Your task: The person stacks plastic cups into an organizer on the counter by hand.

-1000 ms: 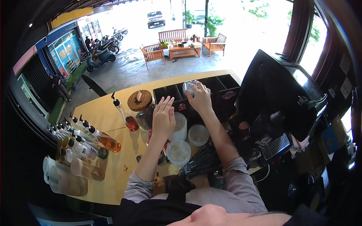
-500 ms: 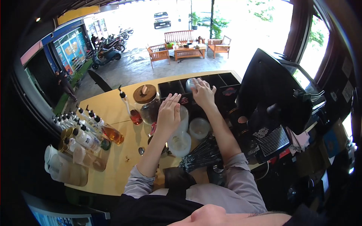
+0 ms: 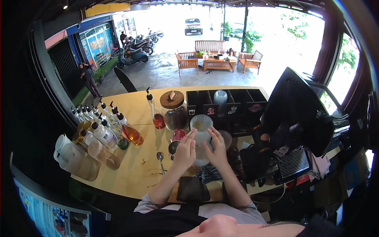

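Observation:
A translucent round plastic tub [image 3: 201, 121] stands in front of the black organizer, with more pale plastic containers below it, partly behind my hands. My left hand [image 3: 185, 152] is at the tub's near left side, fingers stretched out. On its near right side my right hand [image 3: 217, 149] has its fingers extended and thumb apart. Whether the fingertips touch the tub I cannot tell. Another clear container [image 3: 226, 139] is just right of my right hand. A red can [image 3: 178, 136] and a metal cup [image 3: 173, 147] are left of my left hand.
A stack of clear plastic cups [image 3: 220, 97] sits in the black organizer [image 3: 246, 108]. Left of it stand a wooden-lidded jar [image 3: 173, 114] and a pump bottle [image 3: 158, 118]. Several bottles and a pitcher [image 3: 65, 152] line the left. A spoon [image 3: 160, 156] lies on the counter.
My right hand has come back from the cups in the organizer to beside the tub. My left hand has drawn back too, and the head view has shifted.

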A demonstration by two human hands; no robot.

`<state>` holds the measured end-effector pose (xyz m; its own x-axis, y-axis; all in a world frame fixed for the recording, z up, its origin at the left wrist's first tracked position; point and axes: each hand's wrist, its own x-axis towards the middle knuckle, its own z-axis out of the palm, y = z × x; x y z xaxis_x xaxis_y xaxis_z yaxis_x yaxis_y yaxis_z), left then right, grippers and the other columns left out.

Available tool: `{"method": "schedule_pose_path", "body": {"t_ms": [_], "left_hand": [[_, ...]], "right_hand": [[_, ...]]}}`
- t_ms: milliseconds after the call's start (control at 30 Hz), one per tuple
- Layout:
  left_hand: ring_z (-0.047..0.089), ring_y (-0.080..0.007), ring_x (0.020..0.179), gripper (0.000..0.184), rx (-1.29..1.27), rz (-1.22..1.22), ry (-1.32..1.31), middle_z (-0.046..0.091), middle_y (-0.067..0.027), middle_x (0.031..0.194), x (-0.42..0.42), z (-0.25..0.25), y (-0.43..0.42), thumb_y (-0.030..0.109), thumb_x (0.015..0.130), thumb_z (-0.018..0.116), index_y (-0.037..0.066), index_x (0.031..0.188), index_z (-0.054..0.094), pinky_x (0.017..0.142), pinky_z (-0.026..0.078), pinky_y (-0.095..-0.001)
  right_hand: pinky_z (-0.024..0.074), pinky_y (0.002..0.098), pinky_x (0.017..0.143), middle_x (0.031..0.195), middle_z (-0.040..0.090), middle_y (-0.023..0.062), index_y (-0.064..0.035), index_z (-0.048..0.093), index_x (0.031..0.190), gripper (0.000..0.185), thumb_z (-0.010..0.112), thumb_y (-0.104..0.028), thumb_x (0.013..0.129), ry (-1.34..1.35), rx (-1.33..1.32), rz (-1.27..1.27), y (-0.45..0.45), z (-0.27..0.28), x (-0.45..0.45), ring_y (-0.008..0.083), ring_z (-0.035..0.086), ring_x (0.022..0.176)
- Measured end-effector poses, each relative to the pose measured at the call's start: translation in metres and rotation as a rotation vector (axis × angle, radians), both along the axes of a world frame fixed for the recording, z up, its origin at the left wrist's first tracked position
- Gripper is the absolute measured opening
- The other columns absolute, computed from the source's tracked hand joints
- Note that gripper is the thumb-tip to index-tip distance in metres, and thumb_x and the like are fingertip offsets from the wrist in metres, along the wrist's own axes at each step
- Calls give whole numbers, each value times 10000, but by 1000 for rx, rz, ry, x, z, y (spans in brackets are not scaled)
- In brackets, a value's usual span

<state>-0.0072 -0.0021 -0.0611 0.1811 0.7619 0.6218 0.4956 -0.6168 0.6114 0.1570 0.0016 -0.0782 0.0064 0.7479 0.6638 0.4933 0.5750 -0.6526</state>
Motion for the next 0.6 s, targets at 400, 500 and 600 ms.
{"method": "schedule_pose_path", "body": {"t_ms": [400,500,600], "left_hand": [[640,-439,1071,416,-152,26,-5,640,-291,1179,-12,-37,-11,182,1045,389,-5,1398,507,922,508,-452],[648,-443,1024,415,-134,-7,-27,655,-290,1124,-14,-40,-10,191,1049,382,-5,1385,525,899,509,-454],[646,-447,1023,418,-144,-40,-40,653,-290,1130,-17,-40,-8,194,1052,377,-4,1388,526,896,508,-451]], "right_hand": [[437,418,1040,1335,519,209,-11,418,1444,836,828,-264,761,112,-169,58,-26,-49,-8,354,533,1250],[416,419,1072,1373,515,196,-21,392,1470,960,878,-287,686,183,-220,74,-35,-46,-9,329,531,1274],[422,417,1067,1359,521,195,-18,396,1461,1012,908,-315,640,111,-227,67,-38,-39,-6,326,534,1269]]}}
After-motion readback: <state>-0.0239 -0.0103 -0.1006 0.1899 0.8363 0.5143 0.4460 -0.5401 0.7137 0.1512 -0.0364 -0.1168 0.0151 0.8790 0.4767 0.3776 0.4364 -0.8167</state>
